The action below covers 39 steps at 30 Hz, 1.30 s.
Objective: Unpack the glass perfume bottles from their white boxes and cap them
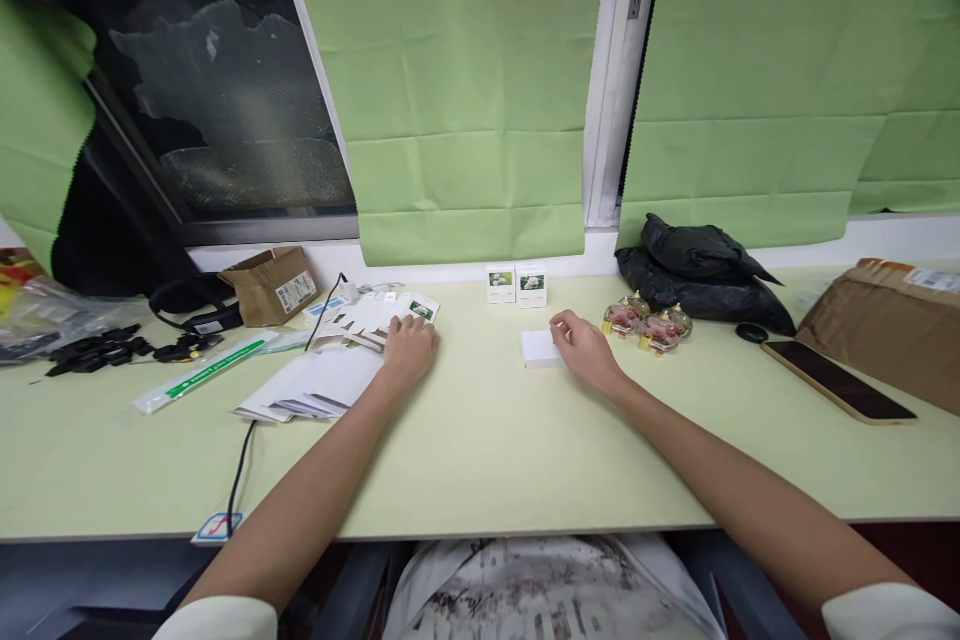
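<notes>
My left hand (409, 348) lies palm down on a spread of flat unfolded white box blanks (369, 318), its fingers curled over their edge. A stack of white sheets (315, 386) lies just beside it. My right hand (583, 348) rests on a small flat white card or box blank (537, 348), fingers bent and pinching its right edge. Two small assembled white boxes (516, 284) with flower pictures stand behind, against the wall ledge. Both hands are on the pale green table (480, 460).
A phone (836, 379) lies at the right, a brown parcel (885, 325) beyond it. Black plastic bags (701, 275) and small round ornaments (649, 323) sit behind my right hand. On the left are a cardboard box (271, 284), a black cable (244, 460) and black parts (97, 348).
</notes>
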{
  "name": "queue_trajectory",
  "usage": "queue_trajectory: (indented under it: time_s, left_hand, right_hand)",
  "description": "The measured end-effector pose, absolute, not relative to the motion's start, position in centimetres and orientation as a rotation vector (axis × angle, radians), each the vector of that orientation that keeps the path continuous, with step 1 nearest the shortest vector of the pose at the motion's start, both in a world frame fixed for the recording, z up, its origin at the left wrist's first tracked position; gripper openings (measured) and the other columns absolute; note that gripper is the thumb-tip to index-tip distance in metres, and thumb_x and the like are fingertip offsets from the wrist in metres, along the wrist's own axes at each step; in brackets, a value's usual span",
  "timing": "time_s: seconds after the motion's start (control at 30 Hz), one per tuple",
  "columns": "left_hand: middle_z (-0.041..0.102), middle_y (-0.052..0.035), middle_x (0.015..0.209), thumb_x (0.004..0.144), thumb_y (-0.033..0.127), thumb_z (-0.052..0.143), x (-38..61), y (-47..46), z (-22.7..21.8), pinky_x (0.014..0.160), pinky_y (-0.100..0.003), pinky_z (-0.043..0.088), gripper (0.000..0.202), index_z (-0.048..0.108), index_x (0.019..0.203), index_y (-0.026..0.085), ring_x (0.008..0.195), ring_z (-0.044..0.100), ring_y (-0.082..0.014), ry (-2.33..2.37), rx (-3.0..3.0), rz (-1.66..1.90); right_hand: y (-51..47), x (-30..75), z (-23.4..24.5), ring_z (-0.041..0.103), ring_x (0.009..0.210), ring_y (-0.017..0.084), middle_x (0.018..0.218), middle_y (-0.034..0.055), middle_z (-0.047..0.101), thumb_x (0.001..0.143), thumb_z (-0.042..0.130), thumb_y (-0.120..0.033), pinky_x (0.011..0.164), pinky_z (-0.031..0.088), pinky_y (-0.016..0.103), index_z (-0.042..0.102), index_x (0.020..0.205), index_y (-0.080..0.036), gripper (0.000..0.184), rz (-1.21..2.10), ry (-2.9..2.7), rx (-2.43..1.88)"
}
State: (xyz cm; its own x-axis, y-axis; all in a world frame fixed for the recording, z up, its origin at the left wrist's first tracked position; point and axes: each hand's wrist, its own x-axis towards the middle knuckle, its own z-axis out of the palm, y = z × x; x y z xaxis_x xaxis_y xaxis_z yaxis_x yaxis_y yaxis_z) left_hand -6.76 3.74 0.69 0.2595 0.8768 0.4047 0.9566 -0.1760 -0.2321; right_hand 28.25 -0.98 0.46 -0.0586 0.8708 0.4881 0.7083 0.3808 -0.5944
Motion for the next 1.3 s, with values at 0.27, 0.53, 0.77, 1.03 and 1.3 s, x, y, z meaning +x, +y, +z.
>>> queue_trajectory:
  time_s: [0.27,0.53,0.77,1.03,1.3]
  left_hand:
    - [0.064,-0.0200,0.137,0.099,0.028,0.044,-6.4,3.6,0.6,0.121,-0.056,0.021,0.038,0.075,0.118,0.015,0.134,0.049,-0.0381,-1.632,-2.110,-0.246]
    - [0.065,-0.0119,0.139,0.106,0.042,0.040,-2.8,1.5,1.4,0.120,-0.047,0.032,0.046,0.062,0.141,0.021,0.135,0.051,-0.0307,-1.529,-2.582,-0.802]
    - [0.055,-0.0129,0.153,0.095,0.060,0.062,0.5,-1.2,0.1,0.117,-0.045,0.037,0.072,0.046,0.157,0.028,0.143,0.047,-0.0320,-1.592,-3.122,-1.056]
    - [0.054,-0.0140,0.152,0.088,0.056,0.074,1.4,-1.6,0.7,0.119,-0.043,0.036,0.080,0.045,0.155,0.024,0.142,0.049,-0.0307,-1.571,-3.185,-1.293]
    - [0.072,-0.0077,0.117,0.088,0.053,0.075,2.0,-3.5,2.8,0.101,-0.038,0.049,0.031,0.075,0.094,0.023,0.115,0.064,-0.0258,-1.236,-3.302,-1.176]
  right_hand:
    - [-0.5,28.5,-0.9,0.052,0.110,0.033,0.118,0.0148,0.064,0.097,0.048,-0.029,0.096,0.040,0.044,0.063,0.117,-0.018,0.027,0.032,-1.883,-1.592]
    - [-0.2,28.5,-1.0,0.058,0.120,0.033,0.129,0.0182,0.057,0.098,0.039,-0.021,0.095,0.044,0.045,0.054,0.129,-0.017,0.035,0.181,-1.753,-1.639]
    - [-0.3,28.4,-0.9,0.064,0.105,0.026,0.126,0.0129,0.062,0.096,0.040,-0.026,0.091,0.048,0.041,0.054,0.124,-0.022,0.031,0.353,-1.664,-1.430]
    - [-0.7,27.3,-0.1,0.063,0.089,0.020,0.123,0.0067,0.068,0.100,0.045,-0.045,0.079,0.050,0.033,0.059,0.118,-0.026,0.030,0.651,-1.431,-1.136]
    - [-0.7,28.3,0.2,0.065,0.087,0.023,0.100,0.0056,0.072,0.095,0.060,-0.054,0.081,0.051,0.037,0.066,0.114,-0.024,0.036,0.559,-1.682,-1.140]
